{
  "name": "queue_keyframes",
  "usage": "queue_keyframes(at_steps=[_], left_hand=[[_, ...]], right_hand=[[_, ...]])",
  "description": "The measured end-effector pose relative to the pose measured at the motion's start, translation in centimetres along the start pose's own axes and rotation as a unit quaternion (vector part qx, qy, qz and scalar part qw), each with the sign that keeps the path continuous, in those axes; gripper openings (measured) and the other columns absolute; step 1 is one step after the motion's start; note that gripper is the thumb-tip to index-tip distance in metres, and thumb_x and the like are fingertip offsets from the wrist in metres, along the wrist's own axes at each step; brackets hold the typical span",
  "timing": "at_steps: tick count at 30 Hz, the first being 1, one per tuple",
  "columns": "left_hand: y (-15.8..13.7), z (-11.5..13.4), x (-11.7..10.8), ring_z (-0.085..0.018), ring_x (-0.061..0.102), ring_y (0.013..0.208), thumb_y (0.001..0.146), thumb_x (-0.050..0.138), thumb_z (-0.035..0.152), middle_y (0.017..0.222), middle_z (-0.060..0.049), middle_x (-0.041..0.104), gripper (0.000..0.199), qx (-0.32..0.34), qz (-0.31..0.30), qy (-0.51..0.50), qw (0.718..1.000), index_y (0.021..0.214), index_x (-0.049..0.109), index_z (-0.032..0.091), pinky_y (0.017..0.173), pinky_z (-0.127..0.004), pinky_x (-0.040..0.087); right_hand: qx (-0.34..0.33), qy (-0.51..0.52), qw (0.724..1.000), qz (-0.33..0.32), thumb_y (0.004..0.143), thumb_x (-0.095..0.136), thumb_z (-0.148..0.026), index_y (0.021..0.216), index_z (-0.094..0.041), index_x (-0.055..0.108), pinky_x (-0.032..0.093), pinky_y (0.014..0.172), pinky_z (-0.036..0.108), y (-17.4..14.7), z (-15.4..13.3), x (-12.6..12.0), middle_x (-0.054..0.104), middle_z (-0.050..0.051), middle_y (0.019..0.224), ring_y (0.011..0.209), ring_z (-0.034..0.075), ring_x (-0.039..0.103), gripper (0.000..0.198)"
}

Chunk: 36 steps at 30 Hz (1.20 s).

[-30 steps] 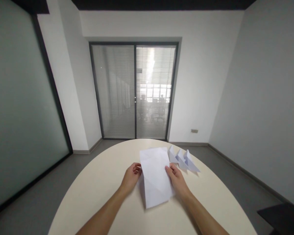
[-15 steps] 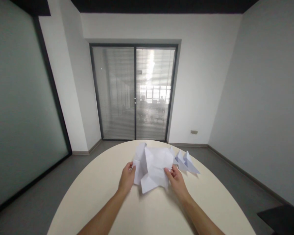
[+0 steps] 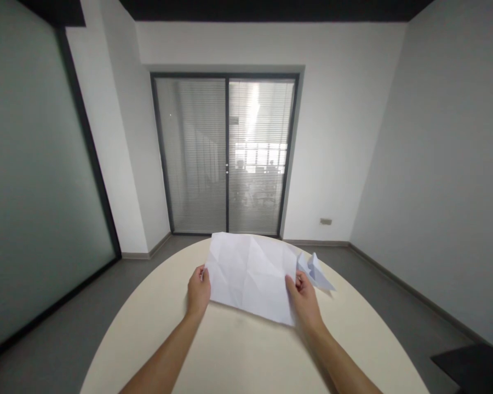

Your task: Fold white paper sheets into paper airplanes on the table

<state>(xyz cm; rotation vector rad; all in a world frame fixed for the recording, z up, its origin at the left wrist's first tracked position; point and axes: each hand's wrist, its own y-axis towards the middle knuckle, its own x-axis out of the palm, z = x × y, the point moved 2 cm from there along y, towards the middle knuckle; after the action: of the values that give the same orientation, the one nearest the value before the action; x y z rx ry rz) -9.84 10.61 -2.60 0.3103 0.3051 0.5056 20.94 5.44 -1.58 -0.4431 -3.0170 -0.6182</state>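
Note:
A creased white sheet of paper (image 3: 248, 276) is spread nearly flat between my hands, held up above the round table. My left hand (image 3: 199, 290) pinches its left edge, thumb on top. On the opposite side, my right hand (image 3: 304, 298) grips the right edge in the same way. Just beyond my right hand sit folded paper shapes (image 3: 317, 272) with upright points, partly hidden behind the sheet.
The pale round table (image 3: 238, 355) lies under my forearms. Past its far edge stand glass doors (image 3: 227, 153) with blinds. A dark flat object (image 3: 472, 366) is at the lower right, beside the table.
The sheet has gone from partly folded and bunched to opened out wide. My left hand has moved left and my right hand slightly right, and the sheet now covers more of the folded shapes.

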Motion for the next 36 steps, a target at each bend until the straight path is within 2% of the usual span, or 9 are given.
queue_keyframes(at_steps=[7,11,14,17,20,23,27,31,36], left_hand=[[-1.5,4.0,-0.9,-0.03,0.049,0.125,0.087,0.049,0.017,0.134,-0.013,0.054,0.037,0.118,0.037,0.259,0.958,0.124,0.054,0.019,0.103,-0.044,0.037],[-5.3,5.2,2.2,-0.028,0.053,0.12,0.093,0.046,0.026,0.134,-0.013,0.057,0.037,0.157,-0.145,0.311,0.926,0.128,0.056,0.018,0.101,-0.042,0.038],[-7.7,4.5,3.6,-0.039,0.042,0.132,0.093,0.048,0.042,0.144,-0.019,0.049,0.056,0.14,-0.238,0.339,0.899,0.142,0.046,0.015,0.107,-0.056,0.03],[-8.3,3.4,3.4,-0.04,0.025,0.144,0.092,0.049,0.04,0.154,-0.012,0.038,0.052,0.178,-0.343,0.322,0.864,0.141,0.05,0.024,0.114,-0.061,0.015],[-7.3,2.6,2.3,-0.031,0.03,0.144,0.088,0.045,0.017,0.152,-0.004,0.044,0.048,0.22,-0.413,0.279,0.839,0.132,0.058,0.03,0.116,-0.057,0.016],[-6.2,2.3,1.6,-0.025,0.04,0.136,0.077,0.044,0.003,0.143,-0.003,0.054,0.05,0.253,-0.405,0.265,0.838,0.115,0.066,0.026,0.114,-0.047,0.027],[-6.2,2.7,1.7,-0.022,0.053,0.116,0.07,0.043,-0.003,0.118,-0.004,0.067,0.042,0.242,-0.351,0.272,0.863,0.095,0.065,0.022,0.099,-0.036,0.04],[-7.1,3.3,2.1,-0.024,0.056,0.107,0.081,0.047,0.009,0.105,-0.007,0.067,0.025,0.239,-0.329,0.287,0.867,0.097,0.063,0.02,0.096,-0.036,0.04],[-7.9,3.0,2.7,-0.027,0.052,0.119,0.087,0.048,0.017,0.122,-0.009,0.063,0.031,0.232,-0.327,0.295,0.868,0.115,0.06,0.02,0.106,-0.041,0.033]], right_hand=[[0.052,-0.182,0.979,-0.081,0.084,0.057,-0.047,0.144,-0.02,0.034,0.033,0.045,0.023,-1.3,-0.1,0.5,0.055,-0.01,0.053,0.047,0.016,0.054,0.069],[0.021,-0.298,0.944,-0.143,0.087,0.05,-0.039,0.147,-0.019,0.036,0.033,0.051,0.026,-1.5,-0.6,0.7,0.056,-0.008,0.052,0.05,0.017,0.055,0.064],[0.022,-0.329,0.929,-0.17,0.09,0.048,-0.04,0.133,-0.023,0.055,0.037,0.055,0.027,-1.2,-1.1,0.5,0.06,-0.005,0.053,0.053,0.017,0.058,0.047],[-0.002,-0.416,0.905,-0.089,0.09,0.047,-0.041,0.112,-0.024,0.068,0.044,0.063,0.031,-0.4,-1.5,-0.6,0.067,0.001,0.066,0.064,0.021,0.062,0.035],[-0.114,-0.497,0.86,-0.035,0.089,0.046,-0.031,0.107,-0.02,0.071,0.043,0.096,0.042,0.1,-1.2,-1.9,0.07,0.01,0.111,0.111,0.029,0.059,0.033],[-0.136,-0.591,0.795,0.002,0.085,0.05,-0.025,0.109,-0.019,0.073,0.027,0.11,0.056,0.2,0.2,-2.7,0.057,0.013,0.138,0.138,0.039,0.033,0.034],[-0.125,-0.646,0.753,-0.01,0.086,0.049,-0.027,0.111,-0.026,0.072,0.015,0.112,0.065,0.2,2.1,-2.8,0.052,0.008,0.145,0.145,0.039,0.021,0.034],[-0.11,-0.653,0.749,-0.006,0.088,0.045,-0.027,0.116,-0.026,0.07,0.017,0.11,0.067,0.7,3.1,-2.9,0.052,0.007,0.145,0.145,0.039,0.02,0.037],[-0.092,-0.626,0.774,-0.033,0.088,0.042,-0.023,0.119,-0.028,0.068,0.014,0.109,0.071,0.9,3.2,-2.9,0.059,0.007,0.138,0.145,0.039,0.022,0.04]])
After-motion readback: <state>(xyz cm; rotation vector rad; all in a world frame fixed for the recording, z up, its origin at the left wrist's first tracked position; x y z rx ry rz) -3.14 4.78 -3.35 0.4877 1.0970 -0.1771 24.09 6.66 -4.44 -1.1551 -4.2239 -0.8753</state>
